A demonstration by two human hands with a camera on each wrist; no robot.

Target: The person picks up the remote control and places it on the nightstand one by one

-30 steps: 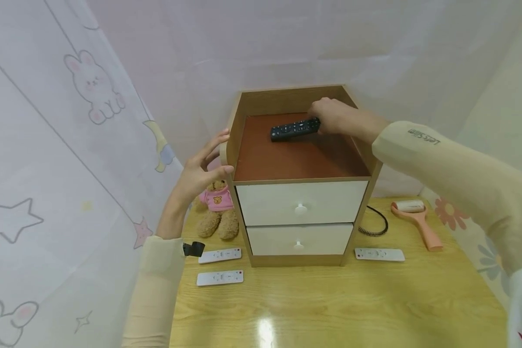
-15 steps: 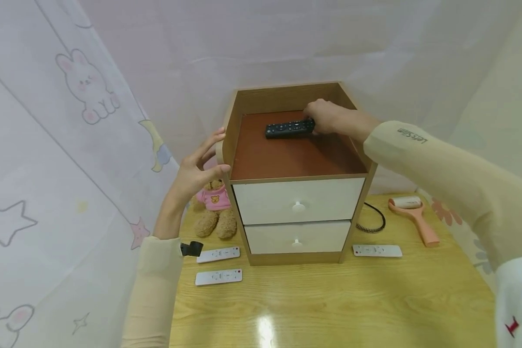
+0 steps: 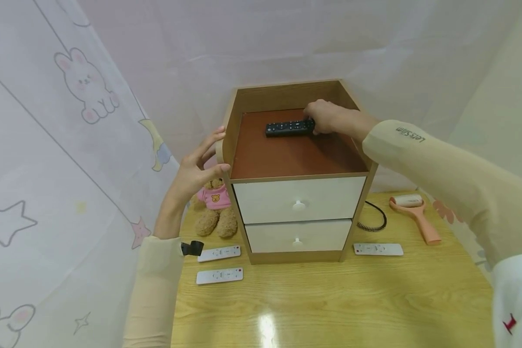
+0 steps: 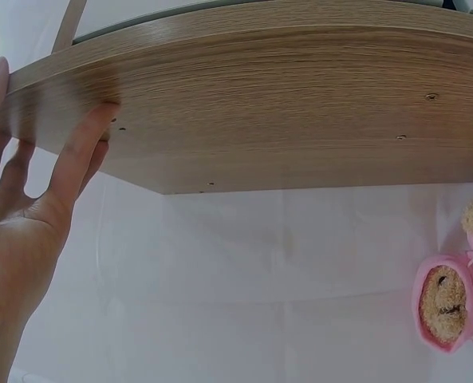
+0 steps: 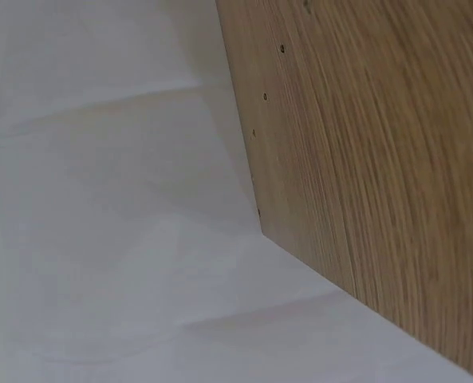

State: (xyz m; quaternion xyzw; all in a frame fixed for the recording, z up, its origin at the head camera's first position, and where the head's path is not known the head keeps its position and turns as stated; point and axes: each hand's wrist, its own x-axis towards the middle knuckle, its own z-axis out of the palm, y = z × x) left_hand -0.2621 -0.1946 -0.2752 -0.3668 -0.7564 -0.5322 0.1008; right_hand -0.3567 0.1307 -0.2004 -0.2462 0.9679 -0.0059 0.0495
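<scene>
My right hand (image 3: 325,117) grips the right end of a black remote control (image 3: 288,128) over the brown top (image 3: 293,157) of a small wooden cabinet. The remote lies crosswise, buttons up; whether it touches the surface I cannot tell. At the cabinet's left side, my left hand (image 3: 191,176) has its fingers spread and thumb extended. In the left wrist view, the fingers of that left hand (image 4: 21,239) touch the wooden side panel (image 4: 284,104). The right wrist view shows only the outer side panel (image 5: 380,159) and white cloth; the right hand is out of it.
Two white drawers (image 3: 265,200) front the cabinet. A teddy bear (image 3: 217,208) in pink sits at left, with white remotes (image 3: 219,276) before it. On the right are another white remote (image 3: 378,249), a coiled black cord (image 3: 371,227) and an orange lint roller (image 3: 422,222). Cloth walls surround the table.
The black remote has turned from a slant to nearly level, and the right hand has shifted slightly left with it. The left hand stays at the cabinet's side. The head view has shifted a little.
</scene>
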